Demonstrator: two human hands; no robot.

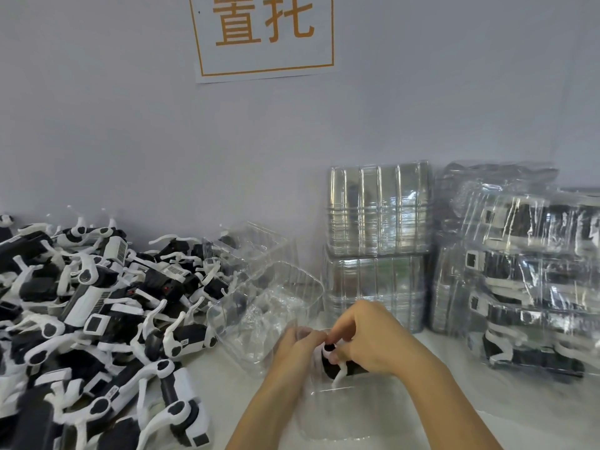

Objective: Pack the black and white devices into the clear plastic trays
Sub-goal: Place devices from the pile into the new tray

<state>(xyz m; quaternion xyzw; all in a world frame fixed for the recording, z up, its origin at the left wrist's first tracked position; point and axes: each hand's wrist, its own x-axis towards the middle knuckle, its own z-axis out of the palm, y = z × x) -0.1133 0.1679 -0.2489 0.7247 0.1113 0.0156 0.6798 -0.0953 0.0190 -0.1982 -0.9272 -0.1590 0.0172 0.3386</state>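
Both hands [334, 342] pinch device [341, 363] over tray [341, 417].

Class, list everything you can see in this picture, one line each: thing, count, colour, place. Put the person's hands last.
Loose devices: large pile, too many to count, black and white, left on the table.
Held device: one, black and white, centre, over a tray.
Near tray: one, clear, front centre, under the hands.
Open trays: at least two, clear, beside the pile.
Empty tray stacks: two, clear, against the wall.
Packed trays: stack, clear with black and white devices inside, right.
Sign: one, white with orange characters, on the wall.
Table: one, white.
Left hand: pinches the device's end.
Right hand: grips the device.
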